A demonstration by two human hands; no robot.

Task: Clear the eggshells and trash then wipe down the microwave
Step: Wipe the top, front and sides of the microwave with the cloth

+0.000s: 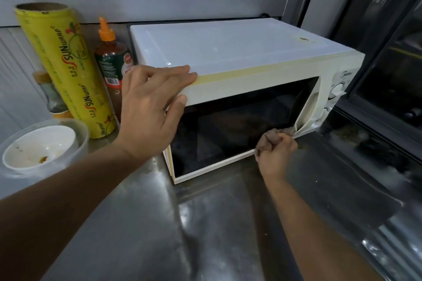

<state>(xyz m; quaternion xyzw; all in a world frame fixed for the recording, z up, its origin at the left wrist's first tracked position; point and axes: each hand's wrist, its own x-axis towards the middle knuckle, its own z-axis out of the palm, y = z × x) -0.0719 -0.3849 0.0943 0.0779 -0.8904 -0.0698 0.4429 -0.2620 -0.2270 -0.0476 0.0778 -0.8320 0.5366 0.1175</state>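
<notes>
A white microwave (230,52) with a dark glass door stands on a steel counter (205,223), its door closed. My left hand (150,109) rests on the microwave's top left front corner, fingers straight along the top edge and thumb on the door frame. My right hand (275,153) grips a bunched brownish cloth (272,133) and presses it against the lower right edge of the door, just below the door handle (308,112).
Left of the microwave stand a yellow cling-wrap roll (68,68), an orange-capped sauce bottle (112,59) and a small cork-stoppered bottle (50,93). A white bowl (41,146) inside a clear container sits at the left edge. A window frame runs behind and to the right.
</notes>
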